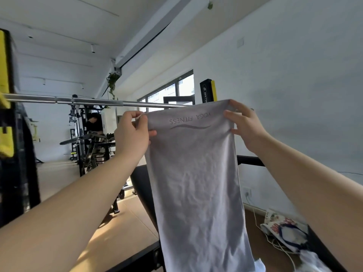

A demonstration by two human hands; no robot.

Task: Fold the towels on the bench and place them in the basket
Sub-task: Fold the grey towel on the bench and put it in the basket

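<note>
Left hand (133, 132) and right hand (245, 124) each pinch a top corner of the hanging grey towel (196, 183).

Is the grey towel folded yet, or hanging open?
Hanging open. The left hand and right hand pinch the top corners of the towel; it drops flat with no cross fold. Its lower end leaves the frame.

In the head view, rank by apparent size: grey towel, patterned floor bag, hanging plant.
1. Light grey printed towel, closest to the camera.
2. Patterned cloth bag on the floor.
3. Hanging green plant, far off, so true size unsure.
</note>
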